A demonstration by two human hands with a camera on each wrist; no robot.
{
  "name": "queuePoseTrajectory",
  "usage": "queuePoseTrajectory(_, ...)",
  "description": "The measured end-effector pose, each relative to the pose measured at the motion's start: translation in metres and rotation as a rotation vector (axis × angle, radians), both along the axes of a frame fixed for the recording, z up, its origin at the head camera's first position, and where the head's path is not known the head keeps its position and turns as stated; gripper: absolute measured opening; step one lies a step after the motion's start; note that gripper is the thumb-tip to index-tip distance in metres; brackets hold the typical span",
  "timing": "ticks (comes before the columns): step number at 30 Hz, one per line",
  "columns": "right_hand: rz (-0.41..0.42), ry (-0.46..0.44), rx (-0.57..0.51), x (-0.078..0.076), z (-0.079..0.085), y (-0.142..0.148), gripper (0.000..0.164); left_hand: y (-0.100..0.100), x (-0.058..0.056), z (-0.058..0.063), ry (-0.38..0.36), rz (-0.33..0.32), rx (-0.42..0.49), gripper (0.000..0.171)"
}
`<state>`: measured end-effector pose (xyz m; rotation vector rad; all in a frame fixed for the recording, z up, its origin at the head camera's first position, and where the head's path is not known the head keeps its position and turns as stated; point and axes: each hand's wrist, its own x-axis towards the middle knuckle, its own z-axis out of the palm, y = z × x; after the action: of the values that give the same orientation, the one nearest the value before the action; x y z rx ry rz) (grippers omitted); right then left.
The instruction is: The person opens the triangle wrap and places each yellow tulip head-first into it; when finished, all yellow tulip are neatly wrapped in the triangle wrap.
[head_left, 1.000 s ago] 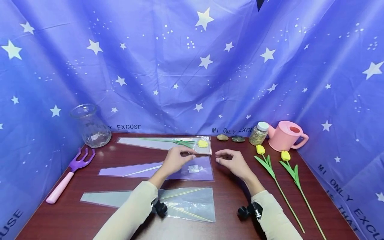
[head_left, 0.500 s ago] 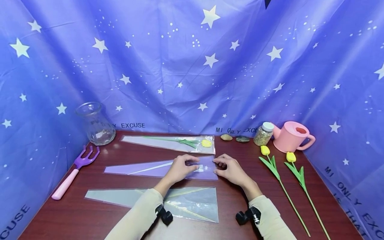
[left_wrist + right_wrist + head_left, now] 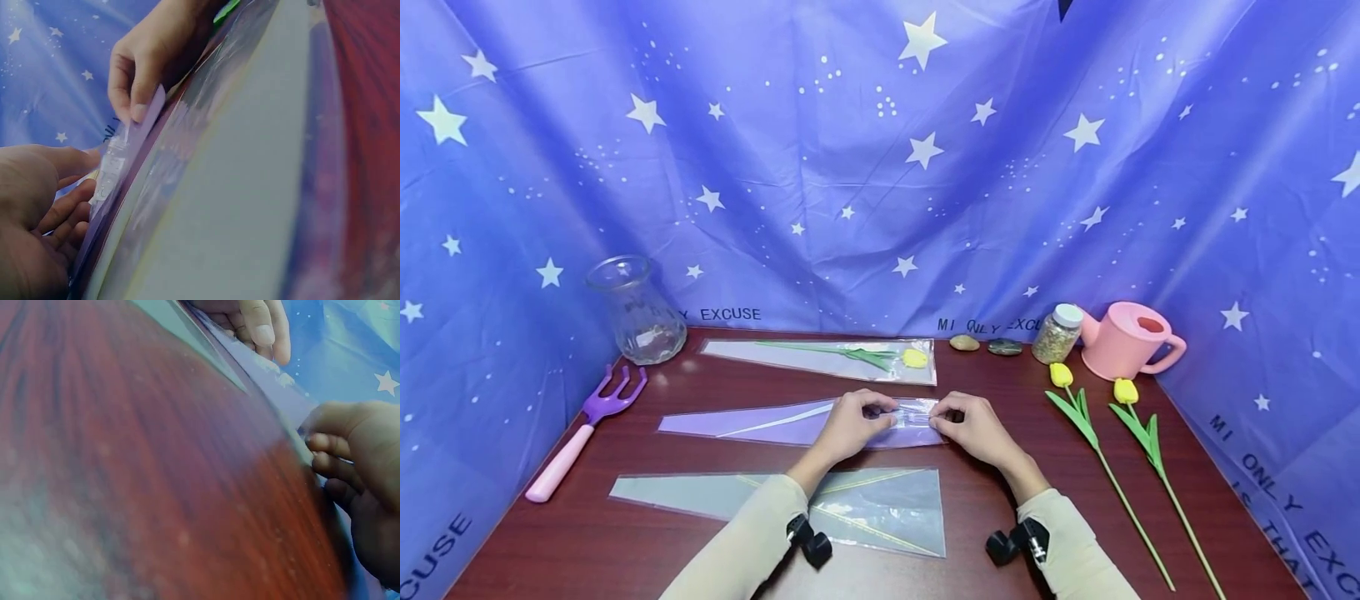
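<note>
A purple flower sleeve lies across the middle of the table, its wide end to the right. My right hand pinches that wide end between thumb and fingers; the end is lifted and bent in the left wrist view. My left hand is over the sleeve near its white print, fingers loosely curved and tips right at the plastic. Behind it lies a sleeve with a yellow tulip in it. In front is a grey transparent sleeve, partly covered by my left forearm.
A glass vase and a purple hand fork with a pink handle are at left. Two stones, a lidded jar and a pink watering can line the back right. Two yellow tulips lie at right.
Both hands have come down and nearer to the purple sleeve. The right hand has taken hold of its wide end, which now bends up. The head view has shifted slightly.
</note>
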<state>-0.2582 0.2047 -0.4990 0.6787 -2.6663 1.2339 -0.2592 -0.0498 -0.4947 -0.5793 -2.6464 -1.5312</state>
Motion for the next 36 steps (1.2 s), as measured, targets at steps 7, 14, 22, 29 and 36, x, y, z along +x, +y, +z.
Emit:
queuePoseTrajectory(7, 0.001, -0.037, -0.077, 0.002, 0.006, -0.005, 0.004, -0.001, 0.0, -0.003, 0.041, 0.053, -0.007, 0.012)
queuePoseTrajectory(14, 0.0, -0.019, -0.108, 0.003, 0.007, -0.01, 0.008, -0.001, 0.0, -0.007, 0.11, 0.098, -0.025, 0.007)
queuePoseTrajectory(22, -0.022, -0.043, -0.159, 0.006, 0.009, -0.01, 0.008, 0.001, 0.0, -0.007, 0.137, 0.111, -0.021, 0.005)
queuePoseTrajectory(29, -0.057, -0.04, -0.199, 0.01, 0.022, -0.006, 0.014, 0.001, -0.001, -0.008, 0.108, 0.133, 0.015, 0.006)
queuePoseTrajectory(36, -0.112, 0.017, -0.185, 0.026, 0.049, 0.02, 0.014, -0.002, -0.004, -0.012, 0.073, 0.121, 0.048, 0.006)
